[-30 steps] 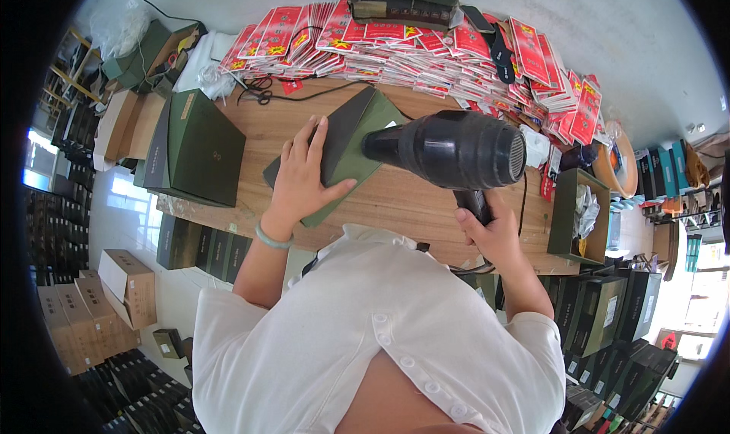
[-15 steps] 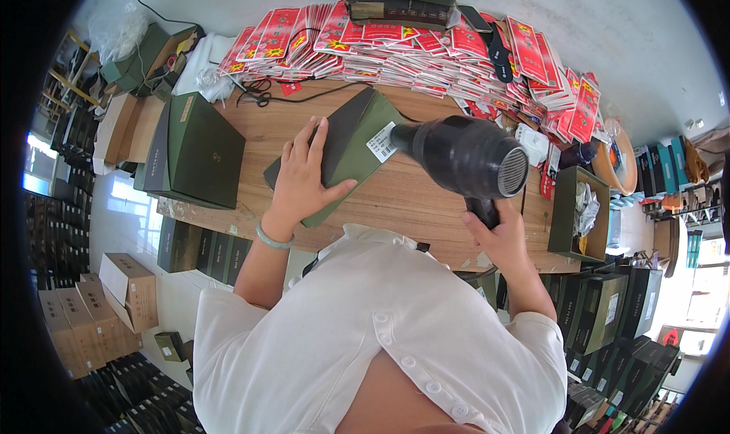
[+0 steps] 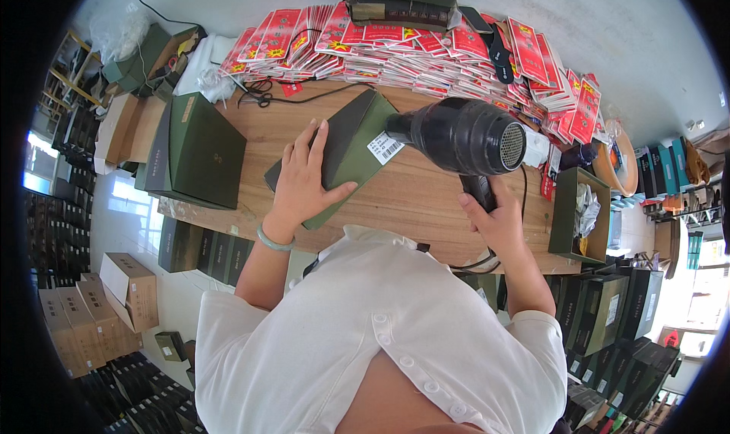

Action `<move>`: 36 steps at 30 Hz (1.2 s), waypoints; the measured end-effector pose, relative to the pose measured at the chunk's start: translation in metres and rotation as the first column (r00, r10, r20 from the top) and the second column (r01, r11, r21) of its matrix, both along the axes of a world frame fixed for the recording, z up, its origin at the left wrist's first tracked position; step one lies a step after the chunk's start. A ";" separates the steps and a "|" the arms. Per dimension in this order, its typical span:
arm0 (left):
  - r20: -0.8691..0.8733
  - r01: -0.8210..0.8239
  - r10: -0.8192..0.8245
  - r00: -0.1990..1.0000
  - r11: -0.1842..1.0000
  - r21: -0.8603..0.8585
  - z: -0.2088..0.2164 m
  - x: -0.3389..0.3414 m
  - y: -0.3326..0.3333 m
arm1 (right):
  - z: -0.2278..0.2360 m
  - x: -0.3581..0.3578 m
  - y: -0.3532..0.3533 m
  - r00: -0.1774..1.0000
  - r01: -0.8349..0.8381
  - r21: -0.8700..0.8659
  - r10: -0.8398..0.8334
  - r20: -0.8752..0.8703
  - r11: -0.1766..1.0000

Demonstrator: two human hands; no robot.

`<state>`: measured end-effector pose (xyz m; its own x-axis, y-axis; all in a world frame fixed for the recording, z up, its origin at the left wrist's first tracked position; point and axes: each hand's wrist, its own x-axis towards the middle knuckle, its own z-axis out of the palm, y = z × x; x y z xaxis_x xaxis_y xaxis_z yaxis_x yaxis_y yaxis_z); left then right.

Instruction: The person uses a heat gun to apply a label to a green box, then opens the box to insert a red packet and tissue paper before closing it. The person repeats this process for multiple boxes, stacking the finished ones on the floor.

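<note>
A dark grey and green shoe box point(image 3: 353, 149) lies slantwise on the wooden table. On its green end sits a white barcode label point(image 3: 385, 147). My left hand point(image 3: 304, 175) rests over the box's left part, fingers stretched out and thumb spread along the green side. In my right hand point(image 3: 496, 215) is the handle of a black hair dryer point(image 3: 464, 136). Its nozzle points left at the end of the box, close above the label's upper edge. Whether nozzle and box touch, I cannot tell.
Red printed cards point(image 3: 395, 61) in piles line the table's back. Left stands a closed green box point(image 3: 198, 153); scissors point(image 3: 258, 96) lie behind it. An open green box point(image 3: 580, 213) with plastic inside is at the right edge. The dryer's cord point(image 3: 523, 187) hangs near my right hand.
The hair dryer has shifted slightly left and up, its nozzle moving from the label's right side to its upper edge. My left hand and the box have hardly moved.
</note>
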<state>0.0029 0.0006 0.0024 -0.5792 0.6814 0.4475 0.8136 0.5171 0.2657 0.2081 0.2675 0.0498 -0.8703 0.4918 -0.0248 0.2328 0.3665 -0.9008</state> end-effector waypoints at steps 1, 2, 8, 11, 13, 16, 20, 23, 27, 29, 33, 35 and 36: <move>0.006 -0.006 0.006 1.000 1.000 -0.004 0.000 0.001 0.000 | -0.002 0.000 0.002 1.000 -0.016 0.018 0.016 -0.002 1.000; 0.012 -0.012 0.012 1.000 1.000 -0.009 0.000 0.001 0.001 | -0.003 0.001 0.004 0.999 -0.031 0.037 0.032 -0.004 0.999; 0.001 -0.012 0.012 1.000 1.000 0.002 0.000 0.000 0.000 | 0.008 0.006 0.007 0.992 -0.053 -0.281 0.084 0.098 0.958; 0.011 -0.018 0.018 1.000 1.000 0.001 0.001 -0.002 0.000 | 0.001 0.008 -0.002 1.000 -0.024 0.025 0.023 0.008 0.999; 0.011 -0.011 0.011 1.000 1.000 -0.005 0.000 -0.001 -0.001 | 0.011 0.009 -0.004 0.997 -0.007 -0.116 0.015 0.074 0.993; 0.006 -0.003 0.003 1.000 1.000 -0.006 0.000 -0.001 0.000 | -0.001 0.017 -0.003 1.000 -0.004 -0.058 0.004 0.008 0.998; 0.028 -0.010 0.010 1.000 1.000 0.002 0.002 0.001 -0.001 | -0.003 0.030 0.004 0.998 -0.064 -0.067 0.065 0.006 0.996; 0.016 -0.001 0.001 1.000 1.000 -0.012 0.001 0.001 0.002 | -0.018 0.038 0.004 0.996 -0.068 0.059 0.071 -0.055 0.996; 0.034 -0.010 0.010 0.999 1.000 -0.013 0.001 0.001 0.001 | -0.005 0.040 0.001 0.997 -0.076 0.021 0.076 0.006 0.997; 0.028 0.002 -0.002 1.000 1.000 -0.006 0.001 0.001 0.001 | -0.009 0.040 0.000 0.997 -0.070 -0.010 0.069 -0.035 0.998; 0.005 0.001 -0.001 1.000 1.000 -0.013 0.002 0.003 0.001 | 0.002 0.033 -0.001 0.999 -0.033 -0.041 0.034 0.041 0.999; 0.008 0.002 -0.002 1.000 1.000 -0.016 0.001 0.004 0.001 | 0.008 0.029 0.000 0.980 0.056 -0.251 -0.004 0.201 0.966; 0.009 0.000 0.000 1.000 1.000 -0.015 0.001 0.004 0.001 | 0.006 0.027 0.001 0.992 0.025 -0.167 -0.004 0.129 0.986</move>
<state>0.0067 0.0021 0.0034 -0.5835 0.6878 0.4318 0.8110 0.5214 0.2654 0.2354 0.2687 0.0556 -0.8475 0.4838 -0.2184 0.3541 0.2086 -0.9117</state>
